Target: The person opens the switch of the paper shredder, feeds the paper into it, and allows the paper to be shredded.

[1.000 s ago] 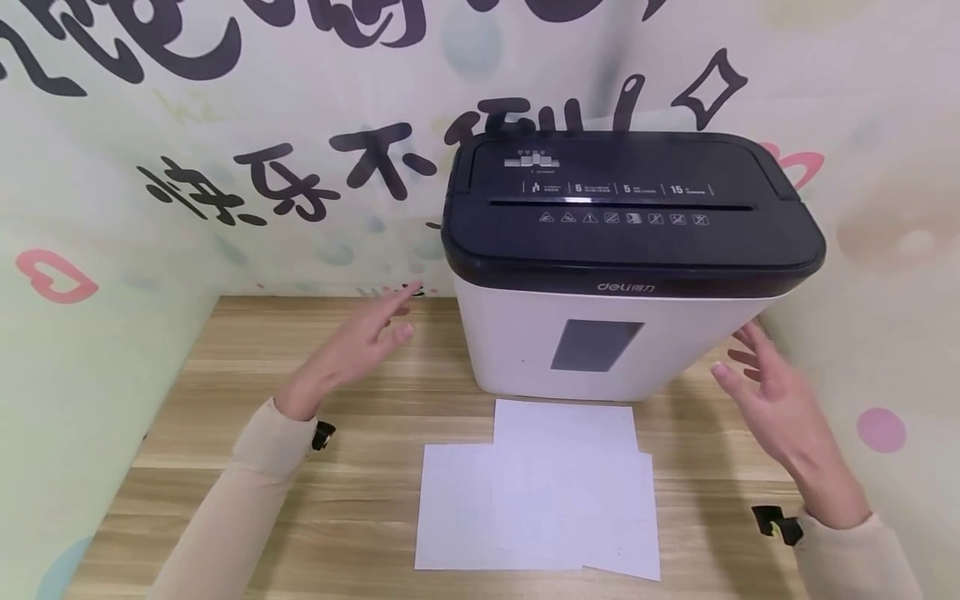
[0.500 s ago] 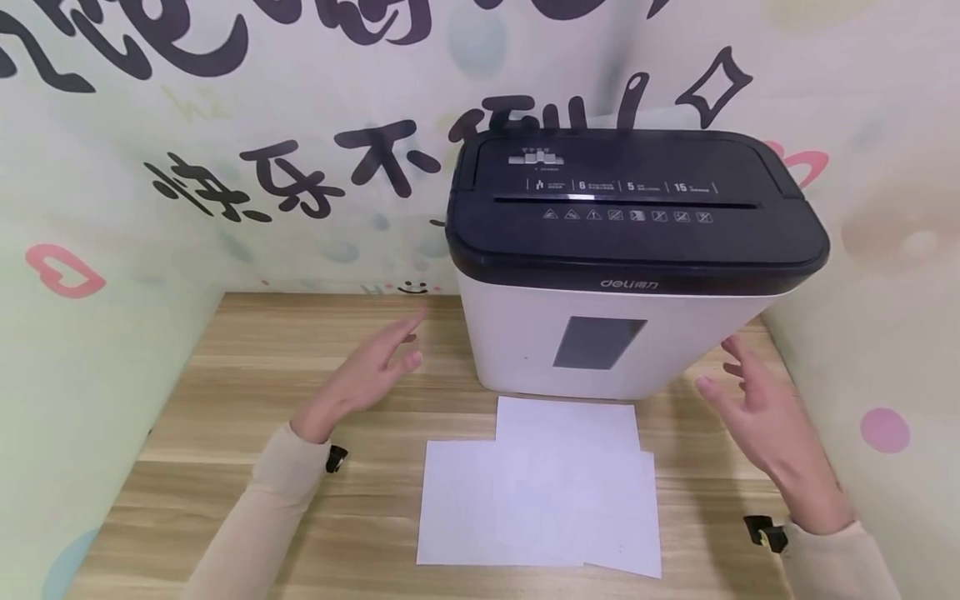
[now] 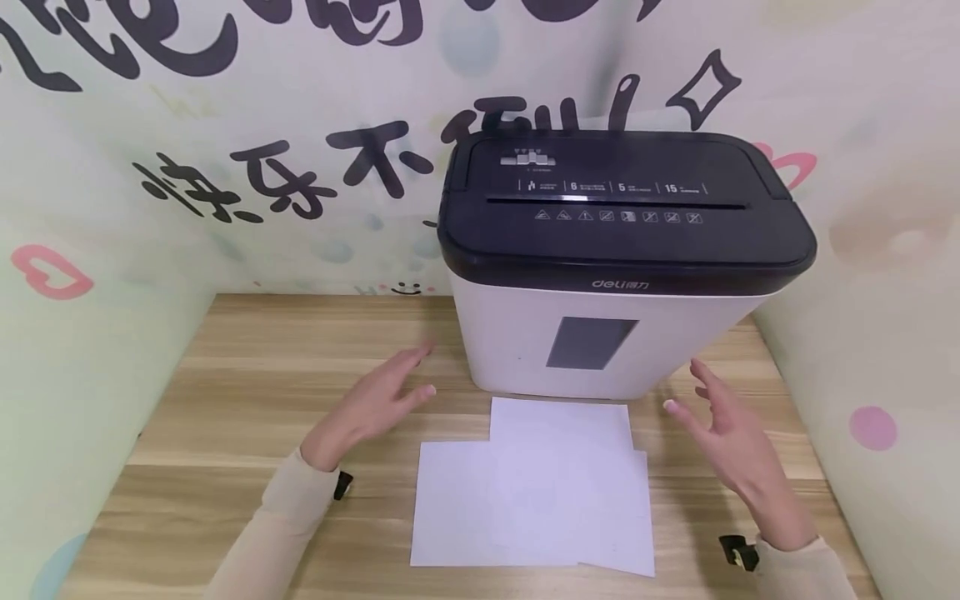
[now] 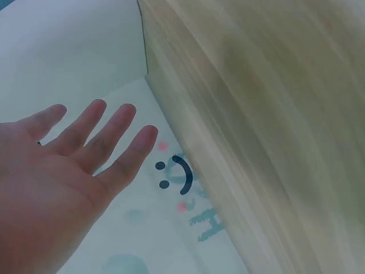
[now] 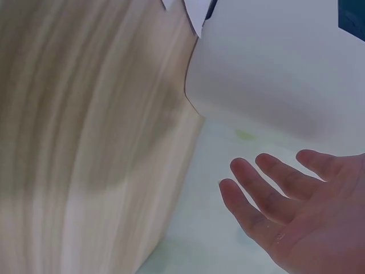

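A paper shredder (image 3: pixel 517 333) with a dark lid and pale bin stands at the back of the table; its feed slot (image 3: pixel 615 202) shows nothing in it. Overlapping white sheets of paper (image 3: pixel 532 492) lie in front of it. My left hand (image 3: pixel 371 404) hovers left of the papers, fingers spread and holding nothing. To the right of the sheets my right hand (image 3: pixel 731 437) is also in the air, fingers loosely extended, apart from the shredder. Each wrist view shows a bare palm, the left hand (image 4: pixel 85 165) and the right hand (image 5: pixel 302 211).
The wood-grain table (image 3: pixel 247 400) meets a patterned wall (image 3: pixel 337 250) with dark lettering close behind the shredder. Side walls rise at the left and right edges of the table. Each sleeve cuff has a small black piece (image 3: pixel 342 485) on it.
Both hands have drawn back toward the papers, away from the shredder's sides, the left moving right and the right moving left. Shredder and sheets stay in place; the head view shifts slightly.
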Demonstrator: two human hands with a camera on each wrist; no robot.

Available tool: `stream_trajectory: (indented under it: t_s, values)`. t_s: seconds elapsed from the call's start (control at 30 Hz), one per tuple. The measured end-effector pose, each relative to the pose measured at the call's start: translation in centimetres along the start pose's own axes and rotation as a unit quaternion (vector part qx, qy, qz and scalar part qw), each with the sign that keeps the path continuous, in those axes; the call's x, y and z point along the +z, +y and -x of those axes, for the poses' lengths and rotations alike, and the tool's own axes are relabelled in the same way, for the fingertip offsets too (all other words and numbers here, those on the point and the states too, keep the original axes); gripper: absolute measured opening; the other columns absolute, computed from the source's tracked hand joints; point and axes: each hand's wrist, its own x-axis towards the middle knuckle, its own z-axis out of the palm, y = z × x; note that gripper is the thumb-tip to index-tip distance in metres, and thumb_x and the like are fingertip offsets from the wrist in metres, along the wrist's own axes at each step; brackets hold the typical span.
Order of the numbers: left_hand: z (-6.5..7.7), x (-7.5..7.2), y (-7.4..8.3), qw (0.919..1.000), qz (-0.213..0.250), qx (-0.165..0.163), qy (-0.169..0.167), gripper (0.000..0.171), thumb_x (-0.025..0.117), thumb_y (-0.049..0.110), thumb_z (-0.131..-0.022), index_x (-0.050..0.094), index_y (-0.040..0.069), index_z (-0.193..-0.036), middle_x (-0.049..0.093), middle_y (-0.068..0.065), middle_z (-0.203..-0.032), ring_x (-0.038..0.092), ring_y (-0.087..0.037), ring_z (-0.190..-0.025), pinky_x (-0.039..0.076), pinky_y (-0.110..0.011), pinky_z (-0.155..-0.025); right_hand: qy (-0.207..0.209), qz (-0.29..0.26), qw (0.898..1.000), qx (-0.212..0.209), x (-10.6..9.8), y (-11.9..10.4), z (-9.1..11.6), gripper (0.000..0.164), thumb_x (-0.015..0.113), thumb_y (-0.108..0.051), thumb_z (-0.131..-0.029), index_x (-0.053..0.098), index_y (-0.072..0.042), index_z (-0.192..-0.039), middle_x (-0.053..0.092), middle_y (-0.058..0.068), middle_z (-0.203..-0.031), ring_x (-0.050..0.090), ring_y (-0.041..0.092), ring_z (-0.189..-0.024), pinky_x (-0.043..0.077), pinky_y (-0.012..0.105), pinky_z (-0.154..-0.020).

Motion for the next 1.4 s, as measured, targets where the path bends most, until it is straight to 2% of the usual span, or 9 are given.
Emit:
stream_trajectory:
  t_s: [0.17,0.3,0.47,0.63,0.77,0.97,1.23,1.4]
  values:
    - [0.3,0.7,0.4,1.0000,-0.001,-0.004,-0.008,0.070,0.052,0.047,-0.101,0.029,0.011,-0.156,0.034,-0.010,-0.159,0.032,-0.031,-0.145,0.027,-0.050,-0.117,-0.010,-0.003,1.000,0.004,0.6,0.2,0.4,0.077,0.055,-0.040,-0.101,0.016,-0.009,-0.159,0.025,0.022,-0.159,0.040,0.054,-0.130,0.034,0.074,-0.096]
    - [0.3,1.6,0.8,0.9995,-0.024,-0.006,-0.020,0.075,0.048,0.058,-0.099,0.033,0.012,-0.155,0.037,-0.011,-0.156,0.036,-0.030,-0.143,0.031,-0.048,-0.115,-0.019,-0.003,1.000,0.009,1.0,0.3,0.6,0.080,0.057,-0.042,-0.100,0.017,-0.004,-0.158,0.026,0.026,-0.158,0.040,0.056,-0.130,0.031,0.075,-0.097]
    - [0.5,3.1,1.4,0.9974,-0.067,-0.007,-0.026,0.070,0.058,0.051,-0.097,0.040,0.012,-0.152,0.043,-0.013,-0.152,0.041,-0.031,-0.139,0.034,-0.047,-0.113,-0.028,0.007,1.000,0.009,1.9,0.6,0.9,0.083,0.059,-0.045,-0.098,0.018,-0.003,-0.158,0.029,0.030,-0.155,0.037,0.056,-0.131,0.028,0.075,-0.100]
    - [0.5,4.4,1.8,0.9950,-0.094,0.027,-0.019,0.069,0.062,0.048,-0.096,0.043,0.009,-0.150,0.047,-0.014,-0.149,0.045,-0.033,-0.136,0.037,-0.047,-0.112,-0.041,0.014,0.999,0.010,2.7,0.8,1.2,0.085,0.059,-0.047,-0.098,0.020,0.000,-0.156,0.028,0.031,-0.154,0.031,0.055,-0.136,0.026,0.073,-0.104]
    - [0.5,5.2,2.0,0.9938,-0.101,0.042,-0.021,0.072,0.062,0.052,-0.094,0.043,0.011,-0.150,0.048,-0.012,-0.148,0.048,-0.032,-0.134,0.038,-0.047,-0.110,-0.045,0.027,0.999,0.004,3.5,0.9,1.4,0.090,0.064,-0.050,-0.094,0.024,0.003,-0.154,0.030,0.032,-0.153,0.030,0.054,-0.137,0.026,0.071,-0.106]
    - [0.4,6.1,2.1,0.9935,-0.100,0.046,-0.029,0.076,0.060,0.056,-0.094,0.041,0.011,-0.152,0.048,-0.013,-0.148,0.047,-0.032,-0.135,0.037,-0.046,-0.111,-0.039,0.055,0.998,-0.007,4.4,1.2,1.6,0.102,0.075,-0.058,-0.082,0.033,0.004,-0.151,0.036,0.031,-0.150,0.036,0.053,-0.134,0.030,0.069,-0.105]
    - [0.0,7.3,2.8,0.9891,-0.126,0.073,-0.022,0.078,0.062,0.058,-0.091,0.045,0.009,-0.149,0.048,-0.014,-0.147,0.046,-0.035,-0.134,0.038,-0.054,-0.109,-0.025,0.088,0.995,-0.046,5.3,1.3,1.7,0.098,0.080,-0.054,-0.078,0.041,0.004,-0.147,0.039,0.033,-0.147,0.040,0.055,-0.129,0.033,0.069,-0.103]
    - [-0.2,8.1,3.3,0.9856,-0.149,0.073,-0.033,0.081,0.063,0.061,-0.089,0.043,0.012,-0.150,0.047,-0.012,-0.147,0.044,-0.035,-0.135,0.036,-0.057,-0.108,-0.017,0.107,0.992,-0.066,6.0,1.3,1.7,0.097,0.085,-0.050,-0.074,0.045,0.004,-0.144,0.041,0.034,-0.145,0.043,0.055,-0.126,0.035,0.068,-0.101]
